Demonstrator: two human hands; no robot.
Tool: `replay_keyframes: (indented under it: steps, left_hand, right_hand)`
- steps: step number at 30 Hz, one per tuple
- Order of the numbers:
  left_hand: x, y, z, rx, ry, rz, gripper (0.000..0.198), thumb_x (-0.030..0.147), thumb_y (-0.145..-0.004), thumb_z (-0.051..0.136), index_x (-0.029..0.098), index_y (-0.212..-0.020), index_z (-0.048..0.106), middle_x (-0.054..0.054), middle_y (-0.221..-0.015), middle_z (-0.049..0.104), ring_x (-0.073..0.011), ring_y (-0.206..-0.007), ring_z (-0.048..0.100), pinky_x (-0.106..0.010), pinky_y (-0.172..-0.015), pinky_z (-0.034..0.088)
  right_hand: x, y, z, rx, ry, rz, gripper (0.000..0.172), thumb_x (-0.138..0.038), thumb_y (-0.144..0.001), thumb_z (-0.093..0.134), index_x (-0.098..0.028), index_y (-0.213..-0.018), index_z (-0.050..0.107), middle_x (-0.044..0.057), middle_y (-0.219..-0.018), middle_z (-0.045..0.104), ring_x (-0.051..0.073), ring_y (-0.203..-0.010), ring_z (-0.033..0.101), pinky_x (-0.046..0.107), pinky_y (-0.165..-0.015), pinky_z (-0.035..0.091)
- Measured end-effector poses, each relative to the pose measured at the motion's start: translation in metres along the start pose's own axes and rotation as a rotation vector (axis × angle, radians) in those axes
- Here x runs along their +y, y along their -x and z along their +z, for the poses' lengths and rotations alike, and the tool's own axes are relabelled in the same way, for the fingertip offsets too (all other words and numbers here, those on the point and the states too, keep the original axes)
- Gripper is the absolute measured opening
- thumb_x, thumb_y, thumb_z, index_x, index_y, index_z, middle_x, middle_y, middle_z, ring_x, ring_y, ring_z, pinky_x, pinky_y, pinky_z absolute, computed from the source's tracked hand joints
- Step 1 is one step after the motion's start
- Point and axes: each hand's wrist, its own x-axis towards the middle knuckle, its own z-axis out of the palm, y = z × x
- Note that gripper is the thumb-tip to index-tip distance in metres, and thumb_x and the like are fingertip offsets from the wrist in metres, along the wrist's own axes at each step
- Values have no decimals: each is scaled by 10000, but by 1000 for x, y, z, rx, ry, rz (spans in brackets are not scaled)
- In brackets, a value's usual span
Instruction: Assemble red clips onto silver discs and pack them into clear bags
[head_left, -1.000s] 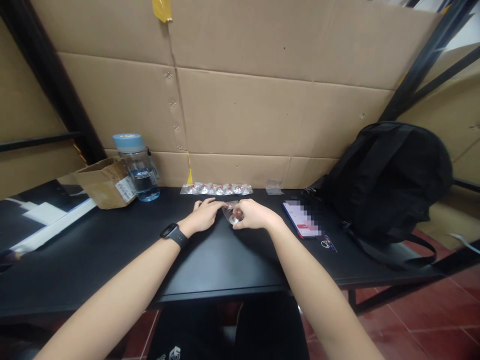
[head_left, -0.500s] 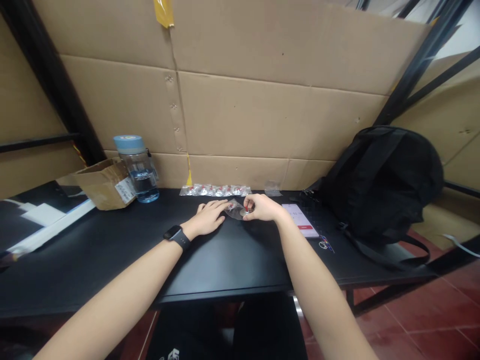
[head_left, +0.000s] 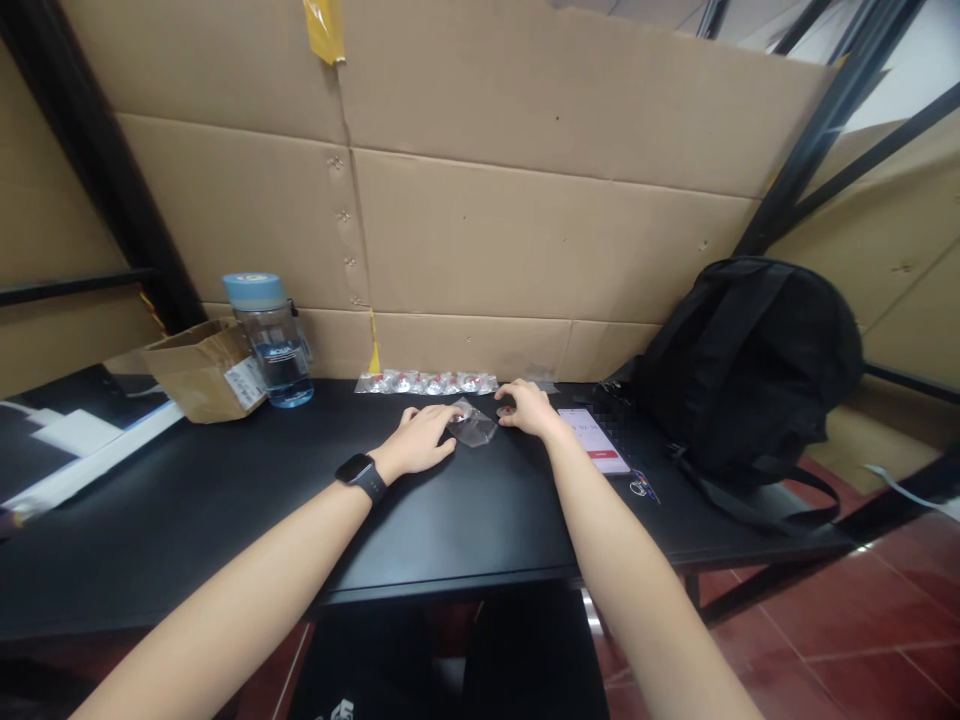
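Note:
My left hand (head_left: 420, 440), with a dark watch on its wrist, lies low over the black table, fingers stretched and thumb apart. Its fingertips touch the left end of a crumpled clear plastic bag (head_left: 475, 428). A small silver and red bit shows at those fingertips, too small to name. To the right of the bag, my right hand (head_left: 531, 408) is open, index finger and thumb apart around a small round disc with red on it (head_left: 505, 411). Behind both hands, a row of several silver and red pieces in clear wrapping (head_left: 427, 384) lies along the cardboard wall.
A phone (head_left: 594, 440) lies right of my right hand, near a small charm (head_left: 643, 487). A black backpack (head_left: 750, 370) stands at the right. At the left are a water bottle (head_left: 279, 350), an open cardboard box (head_left: 199, 375) and a white power strip (head_left: 97, 460).
My right hand has moved right, away from the plastic bag, with the disc now apart from it. Its pinch has opened. My left hand stays at the bag; the view has shifted slightly.

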Motion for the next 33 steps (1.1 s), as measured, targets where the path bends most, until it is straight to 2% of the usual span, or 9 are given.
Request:
replay_keyframes:
  steps: [3, 9, 16, 20, 22, 24, 28, 31, 33]
  left_hand:
    - [3, -3, 3, 40, 14, -27, 500, 250, -874, 520, 302, -1371, 501, -63, -1462, 583, -300, -1356, 506, -514, -1077, 330]
    - [-1, -4, 1, 148, 25, -68, 205, 308, -920, 563, 274, -1105, 644, -50, -1234, 703, -269, -1222, 582, -466, -1016, 344]
    - [-13, -9, 0, 185, 144, -272, 185, 372, -905, 600, 273, -841, 742, -4, -1148, 750, -276, -1165, 602, -420, -967, 394]
    - [-12, -11, 0, 170, 100, -356, 290, 409, -917, 565, 243, -727, 708, -35, -1016, 758, -299, -1083, 619, -446, -935, 413]
    - [-11, -13, 1, 199, 10, -379, 294, 458, -907, 592, 230, -738, 670, -66, -972, 738, -327, -1065, 602, -482, -930, 410]
    - [-10, -13, 3, 232, -50, -383, 247, 464, -884, 635, 228, -811, 637, -84, -995, 716, -334, -1057, 588, -483, -914, 418]
    - [-9, -13, 6, 218, -43, -260, 171, 372, -888, 642, 245, -998, 609, -87, -1155, 672, -314, -1145, 563, -447, -922, 419]
    - [-6, -10, 4, 155, 13, -147, 175, 307, -935, 560, 271, -1096, 617, -63, -1206, 671, -290, -1191, 556, -444, -963, 392]
    - [-5, -9, 3, 112, 44, -106, 209, 367, -941, 560, 284, -1122, 623, -51, -1190, 688, -292, -1193, 564, -453, -984, 375]
  right_hand:
    - [-14, -3, 9, 41, -28, -134, 426, -233, -726, 879, -333, -1111, 726, 56, -1324, 604, 292, -1217, 491, 454, -974, 364]
    - [-36, -6, 21, 58, -98, -275, 36, -287, -851, 795, -281, -874, 769, 48, -1295, 630, 286, -1246, 490, 485, -1000, 338]
    - [-34, -2, 17, 6, -252, -141, 137, -363, -876, 751, -249, -805, 777, 57, -1266, 662, 289, -1225, 533, 474, -994, 360]
    - [-45, -2, 20, 33, -179, 21, 202, -432, -848, 748, -239, -789, 744, 59, -1217, 674, 304, -1176, 539, 474, -952, 353]
    - [-52, -1, 21, 96, -131, 51, 181, -413, -822, 765, -255, -904, 735, 61, -1220, 667, 298, -1151, 534, 465, -939, 342]
    - [-57, 0, 20, 117, -95, -36, 197, -341, -831, 745, -282, -1018, 727, 63, -1274, 649, 291, -1174, 511, 447, -936, 325]
    - [-59, 4, 18, -6, -41, -224, 209, -303, -830, 706, -313, -1033, 757, 51, -1348, 627, 314, -1238, 461, 459, -958, 295]
    - [-58, 6, 19, -37, -31, -205, 308, -336, -798, 727, -314, -1105, 736, 61, -1289, 669, 328, -1225, 478, 496, -982, 281]
    - [-57, 6, 21, -40, -36, -189, 308, -296, -820, 694, -305, -1128, 716, 56, -1203, 711, 313, -1207, 511, 507, -994, 266]
